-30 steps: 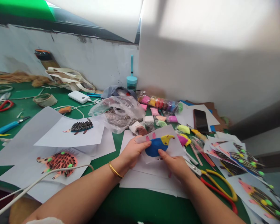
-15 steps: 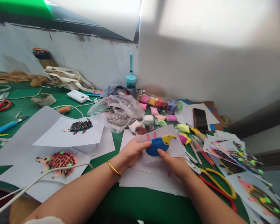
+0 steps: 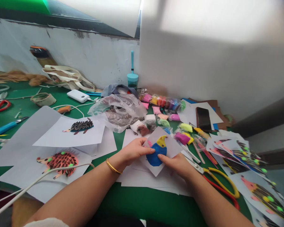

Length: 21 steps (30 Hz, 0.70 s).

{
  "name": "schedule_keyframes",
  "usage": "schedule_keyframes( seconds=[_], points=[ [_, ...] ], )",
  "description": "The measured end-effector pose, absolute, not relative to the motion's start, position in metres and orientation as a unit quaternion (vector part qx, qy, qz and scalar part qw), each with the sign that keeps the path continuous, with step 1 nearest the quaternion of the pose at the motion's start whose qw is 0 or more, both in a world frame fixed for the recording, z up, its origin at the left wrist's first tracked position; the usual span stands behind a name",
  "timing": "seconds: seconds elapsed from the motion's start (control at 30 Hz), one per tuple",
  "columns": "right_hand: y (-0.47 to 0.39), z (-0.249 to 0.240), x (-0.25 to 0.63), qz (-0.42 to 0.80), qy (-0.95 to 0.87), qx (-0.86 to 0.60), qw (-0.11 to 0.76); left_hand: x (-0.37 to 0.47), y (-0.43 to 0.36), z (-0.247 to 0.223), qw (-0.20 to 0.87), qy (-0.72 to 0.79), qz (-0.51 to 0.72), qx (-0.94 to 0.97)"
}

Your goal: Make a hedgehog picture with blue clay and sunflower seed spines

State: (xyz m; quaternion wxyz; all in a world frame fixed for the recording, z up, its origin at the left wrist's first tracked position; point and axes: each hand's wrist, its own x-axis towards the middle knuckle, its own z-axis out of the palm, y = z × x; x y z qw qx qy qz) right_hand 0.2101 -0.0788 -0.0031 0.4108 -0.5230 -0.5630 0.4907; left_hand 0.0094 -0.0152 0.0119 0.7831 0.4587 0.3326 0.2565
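A white card [image 3: 172, 145] is held up between my two hands. On it is a flat blue clay body [image 3: 157, 156] with a yellow clay head [image 3: 161, 142] pointing upward and small pink pieces at its left. My left hand [image 3: 134, 151] grips the card's left edge, thumb on the blue clay and fingers behind. My right hand [image 3: 180, 164] holds the lower right side, thumb tip on the blue clay; its other fingers are mostly hidden. Beneath them lie white sheets [image 3: 144, 180] on the green table [image 3: 123, 201].
Hedgehog pictures [image 3: 61, 162] lie left, crossed by a white cable [image 3: 38, 181]. More pictures [image 3: 257, 189] and yellow-and-red scissors [image 3: 223, 183] are at right. Behind are a plastic bag of seeds [image 3: 119, 113], clay packets [image 3: 163, 102] and a phone [image 3: 203, 118].
The card has turned counterclockwise in my hands, so the yellow head, which pointed right, now points up. Both hands still hold it.
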Motion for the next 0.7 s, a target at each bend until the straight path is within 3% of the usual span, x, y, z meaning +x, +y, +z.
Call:
schedule_keyframes(
  seconds=[0.7],
  points=[
    [-0.0789,-0.0010,0.2078,0.502,-0.562,-0.518,0.405,0.0094,-0.0156,0.0152,0.783,0.314,0.272,0.463]
  ],
)
